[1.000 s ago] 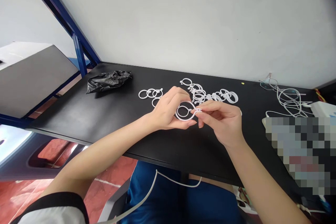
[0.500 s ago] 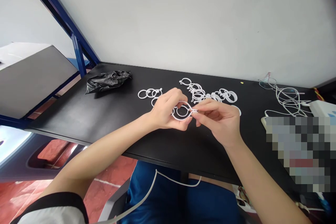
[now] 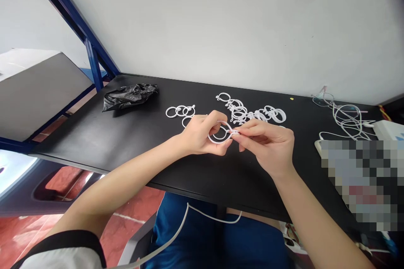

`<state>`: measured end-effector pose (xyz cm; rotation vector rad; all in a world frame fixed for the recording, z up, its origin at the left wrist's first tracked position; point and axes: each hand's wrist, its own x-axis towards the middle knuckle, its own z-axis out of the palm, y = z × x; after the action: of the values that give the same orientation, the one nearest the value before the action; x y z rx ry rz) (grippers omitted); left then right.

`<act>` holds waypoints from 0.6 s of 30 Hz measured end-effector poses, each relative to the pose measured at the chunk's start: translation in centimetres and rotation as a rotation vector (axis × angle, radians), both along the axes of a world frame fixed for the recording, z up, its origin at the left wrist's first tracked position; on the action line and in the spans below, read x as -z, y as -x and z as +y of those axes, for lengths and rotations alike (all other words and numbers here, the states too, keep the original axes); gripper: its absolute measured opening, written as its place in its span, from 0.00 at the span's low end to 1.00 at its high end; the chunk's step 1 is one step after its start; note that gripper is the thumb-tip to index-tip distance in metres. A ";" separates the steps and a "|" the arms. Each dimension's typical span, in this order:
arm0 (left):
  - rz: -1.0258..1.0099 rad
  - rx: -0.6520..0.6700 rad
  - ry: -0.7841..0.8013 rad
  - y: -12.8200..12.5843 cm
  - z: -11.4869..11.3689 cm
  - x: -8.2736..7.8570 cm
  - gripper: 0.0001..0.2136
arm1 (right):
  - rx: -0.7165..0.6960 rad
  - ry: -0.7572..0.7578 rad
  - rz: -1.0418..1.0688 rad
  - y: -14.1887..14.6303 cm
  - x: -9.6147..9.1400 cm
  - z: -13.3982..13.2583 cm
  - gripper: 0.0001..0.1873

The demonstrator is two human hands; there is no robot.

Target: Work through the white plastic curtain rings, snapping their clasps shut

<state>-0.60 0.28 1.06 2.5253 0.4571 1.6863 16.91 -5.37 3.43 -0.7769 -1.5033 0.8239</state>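
Note:
Above the black table [image 3: 104, 134], both of my hands pinch one white plastic ring [image 3: 218, 134]. My left hand [image 3: 202, 134] grips its left side with curled fingers. My right hand [image 3: 268, 143] pinches the ring's small clip end between thumb and fingertips. A short chain of linked white rings [image 3: 180, 112] lies just beyond my left hand. A heap of loose white rings [image 3: 252, 111] lies behind my right hand.
A crumpled black plastic bag [image 3: 129, 94] sits at the far left of the table. White cables [image 3: 347, 119] and a pair of glasses [image 3: 322, 98] lie at the far right beside a white box [image 3: 389, 129]. A blue metal frame [image 3: 90, 50] stands at left.
The ring held between my hands has tilted flatter and shifted slightly up and away. Both hands keep their grip and stay nearly in place.

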 end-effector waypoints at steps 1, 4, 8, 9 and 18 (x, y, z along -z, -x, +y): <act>0.000 0.001 0.001 0.0 0.0 0.0 0.08 | -0.001 -0.002 -0.003 0.0 0.0 0.0 0.10; -0.001 0.004 0.002 0.0 0.0 0.1 0.08 | -0.006 -0.010 -0.004 0.0 0.1 0.0 0.10; -0.003 0.009 0.002 0.0 0.0 0.1 0.09 | 0.005 -0.014 -0.009 0.0 0.1 0.0 0.10; -0.001 0.010 0.002 0.0 0.0 0.1 0.09 | 0.008 -0.016 -0.012 0.0 0.1 0.0 0.10; 0.015 0.002 -0.010 0.1 0.0 0.0 0.09 | 0.015 -0.026 -0.018 0.0 0.0 0.0 0.10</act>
<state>-0.68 0.31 1.04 2.5462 0.4479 1.6740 16.92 -5.38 3.44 -0.7773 -1.5198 0.7866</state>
